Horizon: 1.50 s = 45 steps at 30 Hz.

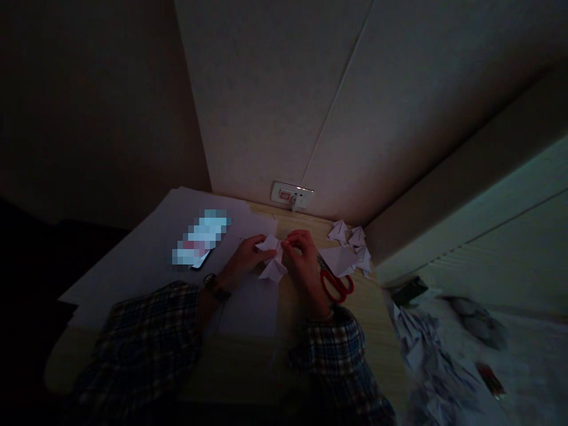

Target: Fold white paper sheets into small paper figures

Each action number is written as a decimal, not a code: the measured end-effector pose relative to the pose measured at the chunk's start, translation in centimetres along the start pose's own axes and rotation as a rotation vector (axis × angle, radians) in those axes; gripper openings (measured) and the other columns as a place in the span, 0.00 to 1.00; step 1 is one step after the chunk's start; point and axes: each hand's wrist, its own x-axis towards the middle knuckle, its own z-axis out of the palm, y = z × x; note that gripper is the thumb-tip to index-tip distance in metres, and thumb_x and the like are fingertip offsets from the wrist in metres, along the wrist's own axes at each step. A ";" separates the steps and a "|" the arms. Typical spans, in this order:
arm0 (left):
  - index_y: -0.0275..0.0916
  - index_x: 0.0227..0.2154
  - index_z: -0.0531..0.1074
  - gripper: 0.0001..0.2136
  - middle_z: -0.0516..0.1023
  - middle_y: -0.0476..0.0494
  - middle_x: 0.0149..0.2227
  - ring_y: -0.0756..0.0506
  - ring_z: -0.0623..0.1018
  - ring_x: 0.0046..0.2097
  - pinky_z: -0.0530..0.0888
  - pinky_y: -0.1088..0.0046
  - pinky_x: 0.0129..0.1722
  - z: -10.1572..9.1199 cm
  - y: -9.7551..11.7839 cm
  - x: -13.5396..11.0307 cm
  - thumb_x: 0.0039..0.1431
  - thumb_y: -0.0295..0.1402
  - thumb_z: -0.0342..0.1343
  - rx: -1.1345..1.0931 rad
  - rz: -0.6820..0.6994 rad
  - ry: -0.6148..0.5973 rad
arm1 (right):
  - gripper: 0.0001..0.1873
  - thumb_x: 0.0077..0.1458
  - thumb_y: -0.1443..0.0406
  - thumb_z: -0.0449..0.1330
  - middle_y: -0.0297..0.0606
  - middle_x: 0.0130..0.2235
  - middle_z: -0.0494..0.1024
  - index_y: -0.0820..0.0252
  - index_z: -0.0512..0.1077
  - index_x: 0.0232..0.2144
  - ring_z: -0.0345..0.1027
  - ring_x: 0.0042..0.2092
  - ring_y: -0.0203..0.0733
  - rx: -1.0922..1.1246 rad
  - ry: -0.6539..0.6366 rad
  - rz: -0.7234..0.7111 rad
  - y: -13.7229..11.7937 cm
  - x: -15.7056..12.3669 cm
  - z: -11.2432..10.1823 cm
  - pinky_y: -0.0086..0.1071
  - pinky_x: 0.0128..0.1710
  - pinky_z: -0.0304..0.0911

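Observation:
A piece of folded white paper (271, 271) is held between my two hands above the table. My left hand (245, 258) pinches its left side, thumb on top. On the right edge, the fingers of my right hand (303, 258) are closed on the same paper. Just right of my right wrist lie scissors with red handles (336, 288), their blades partly hidden under the hand and a white paper piece (341, 260). White paper sheets (248, 310) spread beneath my left hand. A lit phone (202, 239) rests on them, its screen blurred out.
Several folded paper pieces (339, 231) sit at the table's back right corner. A wall socket (292, 194) with a plug is just behind the table (373, 331). Down on the right, a heap of folded papers (419, 343) lies below the table edge.

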 end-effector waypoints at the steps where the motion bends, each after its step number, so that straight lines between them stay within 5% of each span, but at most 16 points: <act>1: 0.36 0.30 0.74 0.21 0.78 0.48 0.29 0.46 0.76 0.30 0.69 0.75 0.28 -0.1 0.0 0.1 0.37 0.45 0.71 0.017 0.008 0.001 | 0.07 0.55 0.64 0.63 0.34 0.36 0.71 0.56 0.72 0.25 0.67 0.40 0.41 -0.001 0.002 -0.004 0.0 0.0 0.0 0.34 0.41 0.65; 13: 0.39 0.24 0.71 0.16 0.74 0.51 0.25 0.47 0.73 0.29 0.68 0.74 0.28 -0.3 0.1 0.4 0.37 0.42 0.69 0.131 0.070 0.032 | 0.08 0.57 0.64 0.63 0.34 0.33 0.70 0.55 0.69 0.27 0.65 0.37 0.42 -0.111 0.007 -0.062 -0.7 -0.5 0.3 0.36 0.40 0.63; 19: 0.39 0.27 0.70 0.15 0.75 0.51 0.28 0.46 0.74 0.29 0.67 0.74 0.27 -0.4 -0.3 0.6 0.38 0.41 0.65 0.186 0.071 0.039 | 0.06 0.59 0.59 0.61 0.34 0.34 0.76 0.55 0.73 0.34 0.69 0.36 0.41 -0.097 -0.144 0.136 0.0 -0.5 -0.1 0.33 0.37 0.64; 30: 0.40 0.33 0.70 0.21 0.71 0.57 0.22 0.49 0.71 0.24 0.64 0.76 0.23 -0.8 -1.7 1.4 0.37 0.42 0.69 0.182 0.049 0.039 | 0.16 0.60 0.54 0.58 0.30 0.26 0.69 0.55 0.66 0.24 0.62 0.30 0.39 -0.243 -0.223 0.129 -0.4 -0.4 0.0 0.31 0.31 0.56; 35: 0.41 0.34 0.68 0.25 0.77 0.54 0.26 0.47 0.78 0.29 0.70 0.74 0.28 -0.8 -1.6 1.6 0.33 0.42 0.72 0.019 0.021 0.038 | 0.17 0.58 0.54 0.58 0.29 0.24 0.67 0.56 0.65 0.23 0.59 0.28 0.37 -0.241 -0.275 0.160 -0.5 -0.3 -0.1 0.30 0.28 0.52; 45: 0.40 0.34 0.70 0.20 0.76 0.56 0.24 0.47 0.78 0.29 0.72 0.75 0.27 -0.8 -0.4 0.9 0.36 0.34 0.70 -0.002 0.022 -0.032 | 0.20 0.61 0.53 0.53 0.30 0.22 0.65 0.55 0.63 0.20 0.57 0.26 0.38 -0.177 -0.341 0.187 -0.5 -0.4 -0.2 0.31 0.28 0.52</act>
